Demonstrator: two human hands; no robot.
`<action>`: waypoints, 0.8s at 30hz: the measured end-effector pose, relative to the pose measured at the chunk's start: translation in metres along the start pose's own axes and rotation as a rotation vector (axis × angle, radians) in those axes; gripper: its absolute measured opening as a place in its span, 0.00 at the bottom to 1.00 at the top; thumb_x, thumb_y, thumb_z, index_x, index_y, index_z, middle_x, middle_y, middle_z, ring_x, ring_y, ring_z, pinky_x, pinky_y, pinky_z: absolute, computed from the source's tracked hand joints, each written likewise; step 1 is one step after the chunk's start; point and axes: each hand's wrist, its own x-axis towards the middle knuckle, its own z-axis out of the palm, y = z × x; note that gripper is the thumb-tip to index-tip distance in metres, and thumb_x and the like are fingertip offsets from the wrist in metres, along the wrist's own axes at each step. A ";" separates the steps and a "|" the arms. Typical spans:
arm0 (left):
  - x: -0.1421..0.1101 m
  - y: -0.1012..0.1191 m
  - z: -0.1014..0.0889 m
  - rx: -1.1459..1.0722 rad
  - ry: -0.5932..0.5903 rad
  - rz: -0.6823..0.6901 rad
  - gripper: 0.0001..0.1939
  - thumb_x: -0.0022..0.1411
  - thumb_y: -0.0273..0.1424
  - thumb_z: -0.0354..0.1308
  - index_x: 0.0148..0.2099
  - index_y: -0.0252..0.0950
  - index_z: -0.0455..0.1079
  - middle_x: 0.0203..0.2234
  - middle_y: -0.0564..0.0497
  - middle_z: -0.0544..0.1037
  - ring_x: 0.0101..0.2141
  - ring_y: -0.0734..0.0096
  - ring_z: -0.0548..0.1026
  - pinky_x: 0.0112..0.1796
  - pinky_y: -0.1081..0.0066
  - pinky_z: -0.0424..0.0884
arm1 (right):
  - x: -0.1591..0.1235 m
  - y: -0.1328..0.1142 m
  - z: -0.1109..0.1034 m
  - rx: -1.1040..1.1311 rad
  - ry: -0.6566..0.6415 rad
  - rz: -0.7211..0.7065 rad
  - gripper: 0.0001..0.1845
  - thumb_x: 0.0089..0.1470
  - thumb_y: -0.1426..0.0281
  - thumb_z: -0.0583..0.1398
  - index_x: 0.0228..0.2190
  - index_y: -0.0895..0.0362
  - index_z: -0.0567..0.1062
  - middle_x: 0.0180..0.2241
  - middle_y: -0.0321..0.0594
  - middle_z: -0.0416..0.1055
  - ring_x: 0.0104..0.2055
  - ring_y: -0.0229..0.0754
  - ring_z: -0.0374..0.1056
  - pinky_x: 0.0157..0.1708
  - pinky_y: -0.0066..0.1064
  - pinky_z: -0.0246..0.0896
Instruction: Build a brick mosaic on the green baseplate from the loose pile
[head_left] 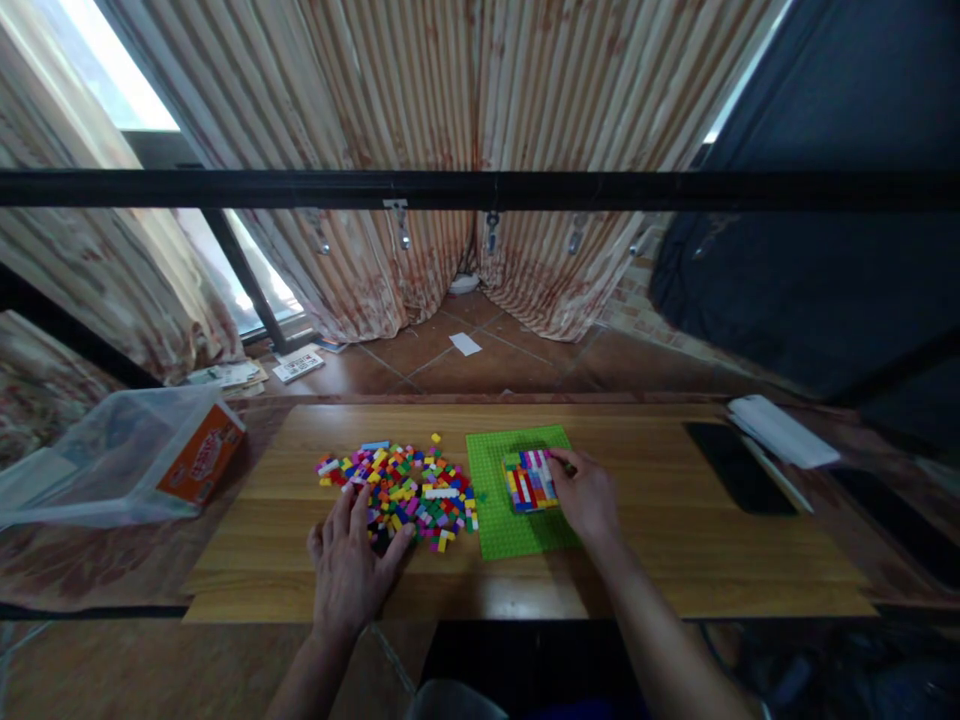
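A loose pile of small colourful building bricks (405, 490) lies on the left half of the wooden table. My left hand (349, 570) rests at the pile's near left edge, thumb and fingers apart, fingertips among the bricks. Right of the pile is a green studded baseplate (491, 520), carrying a low block built from bricks (531, 482) in red, white, orange, blue and purple rows. At the block's upper right corner is my right hand (589, 495), its thumb and fingers pinched together. Whatever they grip is hidden by the fingers.
A clear plastic bin (150, 420) with an orange label stands beyond the table's left end. On the right of the wooden table (645, 570) lie a flat black object (739, 465) and a white object (784, 430). A black bar (480, 190) crosses in front of the curtains.
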 end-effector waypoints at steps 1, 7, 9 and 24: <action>0.000 0.000 0.000 0.001 -0.001 -0.002 0.36 0.61 0.50 0.50 0.64 0.33 0.57 0.63 0.36 0.61 0.60 0.49 0.62 0.57 0.48 0.56 | 0.000 0.000 0.000 0.009 -0.005 0.003 0.21 0.55 0.60 0.52 0.37 0.57 0.80 0.35 0.44 0.77 0.35 0.44 0.69 0.39 0.36 0.62; 0.000 0.002 -0.002 -0.002 -0.008 -0.025 0.35 0.62 0.50 0.49 0.63 0.32 0.59 0.62 0.36 0.62 0.59 0.49 0.63 0.57 0.48 0.56 | 0.001 0.004 -0.001 0.129 -0.035 0.033 0.22 0.55 0.57 0.52 0.36 0.57 0.81 0.34 0.44 0.77 0.33 0.43 0.70 0.36 0.35 0.63; 0.000 0.002 -0.002 -0.002 -0.012 -0.031 0.35 0.62 0.50 0.49 0.63 0.32 0.59 0.62 0.36 0.62 0.59 0.48 0.64 0.57 0.48 0.56 | 0.002 0.007 -0.001 0.192 -0.056 0.056 0.23 0.55 0.57 0.52 0.36 0.57 0.81 0.35 0.44 0.78 0.34 0.44 0.71 0.37 0.35 0.64; -0.001 0.001 -0.001 -0.021 0.013 -0.029 0.35 0.61 0.50 0.50 0.63 0.34 0.59 0.61 0.36 0.64 0.58 0.49 0.64 0.57 0.50 0.56 | 0.024 0.022 0.015 0.405 -0.053 0.274 0.26 0.46 0.50 0.59 0.32 0.59 0.81 0.30 0.44 0.79 0.32 0.46 0.73 0.32 0.34 0.65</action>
